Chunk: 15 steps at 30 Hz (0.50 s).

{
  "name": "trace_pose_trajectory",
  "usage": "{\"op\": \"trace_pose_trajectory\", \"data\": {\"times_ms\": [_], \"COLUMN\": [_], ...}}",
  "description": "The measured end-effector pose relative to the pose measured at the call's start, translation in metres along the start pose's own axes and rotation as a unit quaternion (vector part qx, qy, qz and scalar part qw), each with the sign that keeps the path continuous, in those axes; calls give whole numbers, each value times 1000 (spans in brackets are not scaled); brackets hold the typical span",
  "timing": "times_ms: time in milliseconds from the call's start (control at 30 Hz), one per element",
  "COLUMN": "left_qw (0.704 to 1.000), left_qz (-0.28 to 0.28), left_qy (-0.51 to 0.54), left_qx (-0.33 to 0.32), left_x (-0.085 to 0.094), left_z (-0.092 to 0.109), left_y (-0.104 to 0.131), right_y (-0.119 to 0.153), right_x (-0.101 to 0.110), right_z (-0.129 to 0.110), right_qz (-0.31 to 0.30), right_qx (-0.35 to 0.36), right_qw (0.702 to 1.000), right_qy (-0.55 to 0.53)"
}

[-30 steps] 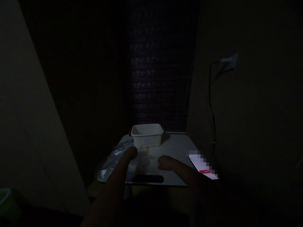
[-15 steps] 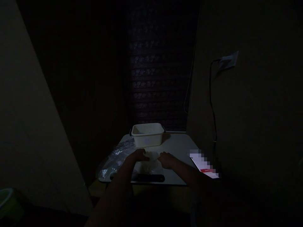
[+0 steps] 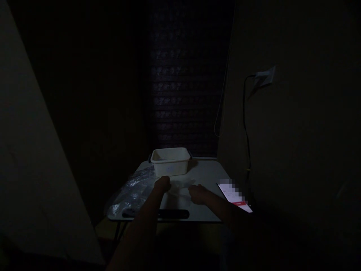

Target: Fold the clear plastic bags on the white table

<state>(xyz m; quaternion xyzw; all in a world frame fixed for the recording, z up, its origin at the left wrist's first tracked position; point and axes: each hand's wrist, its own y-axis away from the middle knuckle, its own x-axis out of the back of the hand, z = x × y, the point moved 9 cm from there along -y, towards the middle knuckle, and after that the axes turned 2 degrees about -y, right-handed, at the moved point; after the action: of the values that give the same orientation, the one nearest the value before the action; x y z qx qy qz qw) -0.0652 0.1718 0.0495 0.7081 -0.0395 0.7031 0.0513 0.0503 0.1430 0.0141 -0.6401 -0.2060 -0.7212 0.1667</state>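
Seemingly 1 film (image 3: 180, 187) between 2 hands (image 3: 162, 184) (image 3: 197, 194)

Head-worn view faces forward, down over the table (image 3: 205, 175).

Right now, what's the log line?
left hand, right hand: above table | between: blurred see-through material, grip unclear | white bin: far end | crumpled plastic: left | lit screen: right

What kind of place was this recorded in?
Probably a dim corner of a room in a home, though the darkness leaves that unsure: a small white table stands before a dark patterned window covering, and a cord runs down from a wall outlet.
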Motion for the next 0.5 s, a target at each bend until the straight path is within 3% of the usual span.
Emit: {"op": "trace_pose_trajectory", "data": {"times_ms": [300,400,500], "left_qw": [994,993,995], "left_qz": [-7,-8,-24], "left_qy": [17,27,47], "left_qx": [108,117,82], "left_x": [2,8,8], "left_z": [-52,-51,-33], "left_y": [17,19,14], "right_y": [20,20,18], "right_x": [9,11,8], "right_z": [3,12,19], "right_qz": [26,17,-2], "right_qx": [16,-14,-40], "right_qw": [999,1000,999], "right_qy": [18,5,-14]}}
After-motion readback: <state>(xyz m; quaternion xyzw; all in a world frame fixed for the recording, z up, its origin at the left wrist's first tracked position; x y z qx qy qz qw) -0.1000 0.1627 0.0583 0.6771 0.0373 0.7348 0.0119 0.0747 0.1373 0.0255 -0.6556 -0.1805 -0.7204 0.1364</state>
